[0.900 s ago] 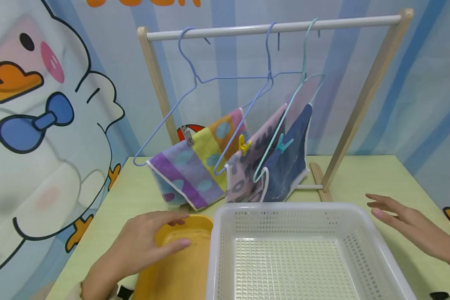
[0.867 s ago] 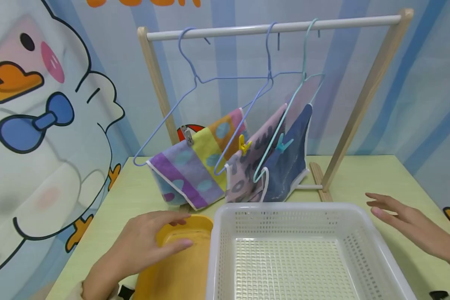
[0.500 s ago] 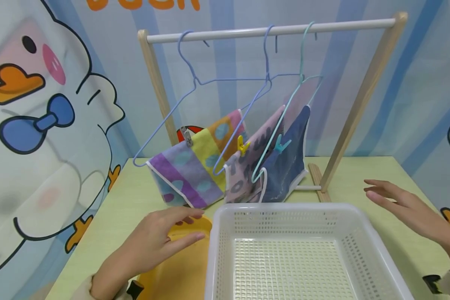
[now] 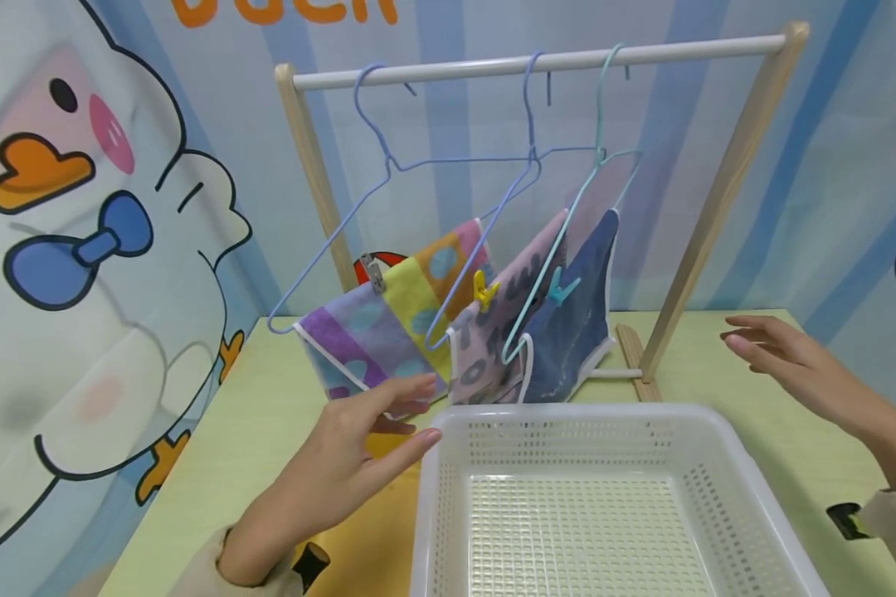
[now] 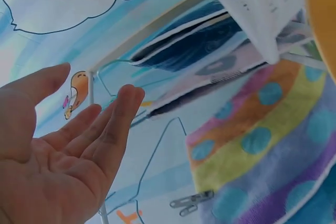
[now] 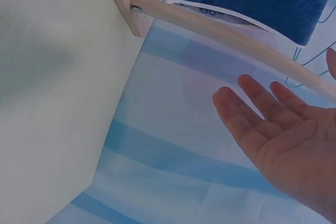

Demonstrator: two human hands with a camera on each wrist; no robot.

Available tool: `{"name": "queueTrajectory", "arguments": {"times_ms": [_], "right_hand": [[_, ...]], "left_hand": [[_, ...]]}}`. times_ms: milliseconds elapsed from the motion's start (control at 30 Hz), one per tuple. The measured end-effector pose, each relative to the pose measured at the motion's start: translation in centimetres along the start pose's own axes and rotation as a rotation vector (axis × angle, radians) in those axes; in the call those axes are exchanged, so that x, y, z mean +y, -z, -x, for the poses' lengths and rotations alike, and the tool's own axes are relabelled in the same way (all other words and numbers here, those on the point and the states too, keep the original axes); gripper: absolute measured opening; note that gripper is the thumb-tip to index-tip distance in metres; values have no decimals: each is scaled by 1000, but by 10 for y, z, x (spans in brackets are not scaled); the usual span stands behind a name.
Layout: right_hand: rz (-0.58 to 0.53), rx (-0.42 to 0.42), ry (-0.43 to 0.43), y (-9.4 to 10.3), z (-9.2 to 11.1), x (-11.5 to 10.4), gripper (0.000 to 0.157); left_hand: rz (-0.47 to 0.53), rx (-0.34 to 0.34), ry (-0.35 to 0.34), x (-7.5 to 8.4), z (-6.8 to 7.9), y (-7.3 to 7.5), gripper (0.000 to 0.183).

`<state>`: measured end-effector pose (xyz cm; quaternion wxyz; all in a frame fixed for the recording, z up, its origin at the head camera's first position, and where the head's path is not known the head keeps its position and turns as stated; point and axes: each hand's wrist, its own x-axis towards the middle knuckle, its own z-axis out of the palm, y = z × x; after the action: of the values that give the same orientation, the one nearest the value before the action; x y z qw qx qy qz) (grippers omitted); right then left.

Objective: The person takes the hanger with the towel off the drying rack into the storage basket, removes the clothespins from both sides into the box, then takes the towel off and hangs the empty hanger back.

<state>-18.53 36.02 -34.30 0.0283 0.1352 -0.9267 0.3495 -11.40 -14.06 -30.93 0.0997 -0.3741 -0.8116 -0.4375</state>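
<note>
My left hand point(image 4: 351, 452), its fingers relaxed and holding nothing, hovers over the yellow tray point(image 4: 373, 531), near the left rim of the white basket point(image 4: 560, 414). Off to the right of the basket, my right hand point(image 4: 799, 365) is held in the air, fingers loosely extended. Behind the basket, three towels hang on wire hangers. The striped dotted towel point(image 4: 411, 332) has a metal clip point(image 4: 373, 272), the pink patterned towel point(image 4: 485, 340) a yellow clip point(image 4: 484, 290), and the blue towel point(image 4: 575, 332) a teal clip point(image 4: 562, 286).
A wooden rack point(image 4: 705, 207) with a white bar point(image 4: 463, 70) carries two purple-blue hangers point(image 4: 328, 240) and a mint green hanger point(image 4: 552, 257). The pale table point(image 4: 216, 464) ends at a wall printed with a cartoon duck point(image 4: 112, 323).
Both hands have risen farther from me. The left has also moved right, from over the tray's middle toward the basket's corner. The view shifts slightly; towels and hangers stay put.
</note>
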Motion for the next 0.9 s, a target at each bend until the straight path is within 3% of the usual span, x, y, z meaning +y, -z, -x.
{"name": "queueTrajectory", "arguments": {"times_ms": [333,633,900], "right_hand": [[-12,-20,-14,12,-18,-12,57],[-84,-17,-22,19,-36,-24,61],[-218,35,36,24,-60,-32,60]], "left_hand": [[-8,34,-77,11,-26,-11,47],[31,107,-84,15,-46,-23,40],[80,148,-40,16,-61,-32,39]]}}
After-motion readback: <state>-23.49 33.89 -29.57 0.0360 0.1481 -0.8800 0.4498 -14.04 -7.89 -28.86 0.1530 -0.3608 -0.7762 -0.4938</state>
